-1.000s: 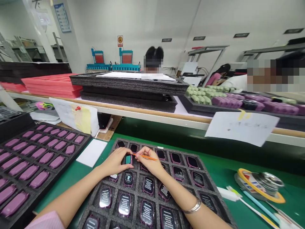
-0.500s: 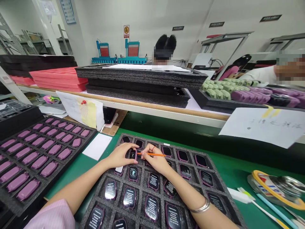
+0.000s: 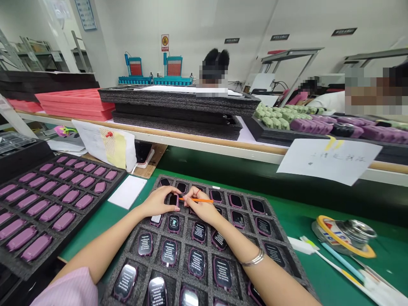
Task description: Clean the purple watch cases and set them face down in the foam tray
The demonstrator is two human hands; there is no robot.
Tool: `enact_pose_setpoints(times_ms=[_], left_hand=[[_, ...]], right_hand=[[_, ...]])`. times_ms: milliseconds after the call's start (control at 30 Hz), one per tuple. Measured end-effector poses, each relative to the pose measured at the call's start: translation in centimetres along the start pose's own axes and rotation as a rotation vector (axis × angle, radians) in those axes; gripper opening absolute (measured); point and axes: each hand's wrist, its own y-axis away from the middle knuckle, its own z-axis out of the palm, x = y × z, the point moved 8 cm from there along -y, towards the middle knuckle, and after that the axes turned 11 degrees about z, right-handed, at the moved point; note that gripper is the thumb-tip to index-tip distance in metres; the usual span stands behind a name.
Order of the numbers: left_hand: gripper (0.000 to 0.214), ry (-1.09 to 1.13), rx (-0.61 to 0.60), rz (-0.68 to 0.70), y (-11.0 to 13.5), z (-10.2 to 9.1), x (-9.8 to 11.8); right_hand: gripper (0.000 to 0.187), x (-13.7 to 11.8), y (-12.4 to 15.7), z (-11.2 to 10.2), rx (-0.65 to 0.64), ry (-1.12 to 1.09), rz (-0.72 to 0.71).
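Observation:
Between the thumb and fingers of my left hand (image 3: 158,201) is a small purple-framed smartwatch (image 3: 173,200) without straps, its screen dark. My right hand (image 3: 201,207) pinches a thin orange stick (image 3: 204,200), whose tip meets the right side edge of that watch. Both hands are over the far left part of a grey foam tray (image 3: 280,219). Its compartments hold several more smartwatches. Many of their screens, such as on the lit watch (image 3: 168,252), show lines of white text, and one shows a watch face (image 3: 174,223). My right forearm covers some compartments.
On the left lies another foam tray (image 3: 75,216) of purple watch bodies, beside a white card (image 3: 127,192). Tape rolls (image 3: 342,236) and a white brush (image 3: 338,270) lie at the right. A shelf (image 3: 191,138) with stacked black foam runs across the back; people sit beyond it.
The held watch's screen, lit before, is now dark. Both hands keep their grips, with the orange stick still at the watch's side. The whole view has shifted slightly.

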Motion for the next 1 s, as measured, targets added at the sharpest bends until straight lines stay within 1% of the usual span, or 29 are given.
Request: enact_pose_setpoints(times_ms=[100, 200, 300, 367, 400, 500, 567, 633, 767, 867, 1000], left_hand=[[0.047, -0.033, -0.005, 0.005, 0.1, 0.1, 0.0], [0.043, -0.077, -0.019, 0.027, 0.0, 0.2, 0.7], [0.033, -0.120, -0.041, 0.096, -0.7, 0.8, 2.4], [0.026, -0.136, -0.088, 0.179, -1.6, 2.0, 3.9], [0.024, -0.143, -0.119, 0.223, -2.1, 2.8, 4.7], [0.026, -0.188, -0.174, 0.310, -3.6, 4.7, 6.1], [0.030, -0.226, -0.169, 0.327, -4.2, 5.0, 6.3], [0.031, -0.247, -0.150, 0.328, -4.2, 4.7, 6.2], [0.028, -0.237, -0.116, 0.315, -3.3, 3.7, 5.8], [0.025, -0.211, -0.113, 0.300, -2.9, 3.7, 5.7], [0.021, -0.175, -0.113, 0.267, -3.2, 4.0, 5.4]], right_hand=[[0.025, -0.2, 0.2, -0.7, -0.003, -0.024, 0.009], [0.025, -0.1, 0.6, -3.3, 0.037, -0.063, 0.030], [0.025, 0.7, 1.6, -6.5, 0.130, -0.101, 0.055], [0.026, 1.5, 2.4, -7.8, 0.191, -0.122, 0.074], [0.027, 1.9, 2.7, -8.1, 0.216, -0.130, 0.083], [0.027, 2.8, 3.4, -7.7, 0.256, -0.144, 0.099], [0.026, 3.1, 3.6, -7.2, 0.261, -0.145, 0.105], [0.025, 3.1, 3.6, -7.0, 0.261, -0.143, 0.111], [0.023, 3.1, 3.7, -6.9, 0.234, -0.144, 0.126], [0.021, 2.9, 3.8, -6.6, 0.201, -0.138, 0.121], [0.018, 2.5, 4.2, -6.2, 0.182, -0.123, 0.098]])
